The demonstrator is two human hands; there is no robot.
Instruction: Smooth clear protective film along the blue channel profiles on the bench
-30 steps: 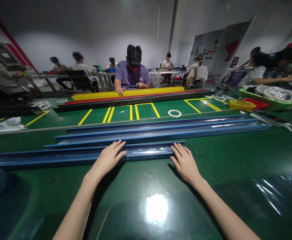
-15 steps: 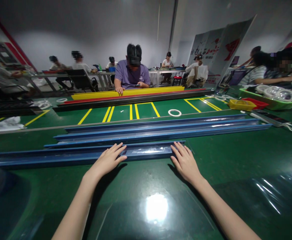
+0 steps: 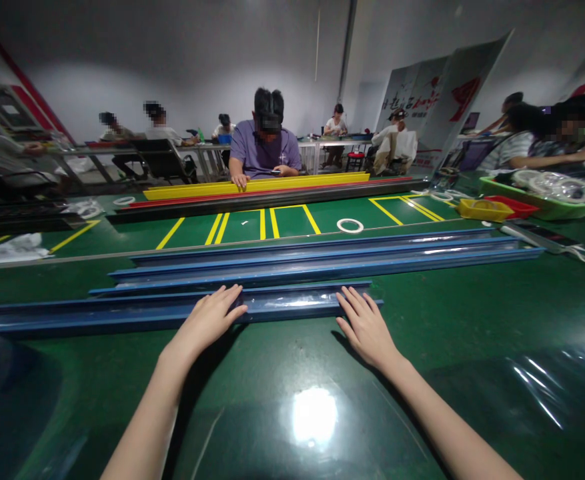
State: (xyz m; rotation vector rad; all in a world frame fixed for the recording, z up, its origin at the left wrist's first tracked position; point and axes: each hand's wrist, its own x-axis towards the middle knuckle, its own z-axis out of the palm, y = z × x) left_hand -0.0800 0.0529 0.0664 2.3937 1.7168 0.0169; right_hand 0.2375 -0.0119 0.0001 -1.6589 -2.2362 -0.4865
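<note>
A long blue channel strip [image 3: 292,303] lies across the green table [image 3: 272,373] in front of me, running off the left side of the view. My left hand [image 3: 212,319] rests on its near edge left of the middle, fingers stretched out. Near the strip's right end lies my right hand [image 3: 367,323], fingers spread over the channel. Neither hand is closed round anything. Just beyond, more blue channel strips [image 3: 322,263] lie side by side, roughly parallel to the near one.
Farther back are a black strip [image 3: 272,199], a yellow strip [image 3: 312,182] and a white ring [image 3: 349,226]. Across the table sits a person in purple [image 3: 242,143], one hand on the yellow strip. At right stand a green basket [image 3: 562,212], a yellow tray [image 3: 485,211] and a phone [image 3: 542,233].
Both hands have slid slightly to the left along the near blue channel strip. More of its right end shows beside my right hand. The strip itself looks unmoved.
</note>
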